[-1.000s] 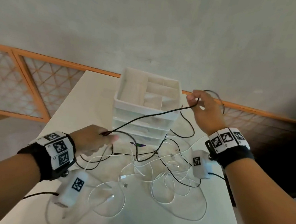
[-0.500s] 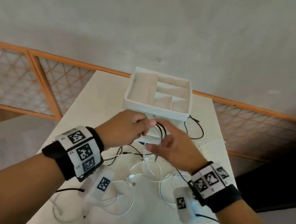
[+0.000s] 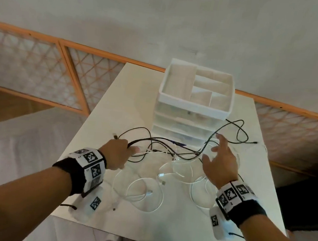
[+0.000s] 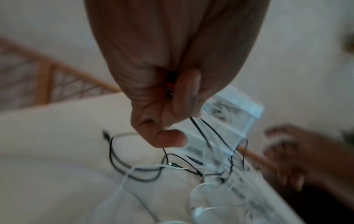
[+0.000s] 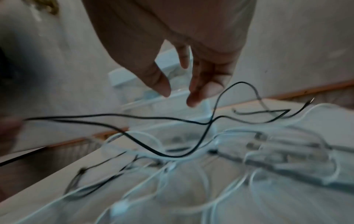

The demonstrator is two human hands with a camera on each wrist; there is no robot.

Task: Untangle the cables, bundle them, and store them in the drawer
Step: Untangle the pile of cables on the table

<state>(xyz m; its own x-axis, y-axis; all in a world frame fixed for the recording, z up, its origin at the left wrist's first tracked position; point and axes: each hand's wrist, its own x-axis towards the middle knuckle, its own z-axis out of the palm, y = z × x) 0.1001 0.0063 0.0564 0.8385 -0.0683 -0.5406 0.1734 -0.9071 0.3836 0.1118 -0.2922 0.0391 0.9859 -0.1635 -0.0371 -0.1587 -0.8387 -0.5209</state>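
A tangle of black cable [image 3: 172,151] [image 5: 153,118] and white cables [image 3: 146,193] [image 5: 191,159] lies on the white table [image 3: 118,88]. My left hand [image 3: 119,153] [image 4: 168,121] grips several strands of the black cable, lifted a little above the table. My right hand [image 3: 216,159] [image 5: 178,91] hovers with fingers spread over the right part of the tangle, holding nothing. The black cable's far end [image 3: 254,143] loops off to the right. Behind stands a white drawer unit [image 3: 194,112] with a divided tray on top; its drawers look closed.
The table's right edge [image 3: 266,171] and near edge [image 3: 141,238] drop to the floor. An orange-framed lattice rail [image 3: 42,65] runs behind the table below a pale wall. Bare tabletop lies left of the drawer unit.
My hands, close together in front of the drawer unit half a second ago, have moved apart. The right hand has let go of the black cable and opened; the left keeps its grip.
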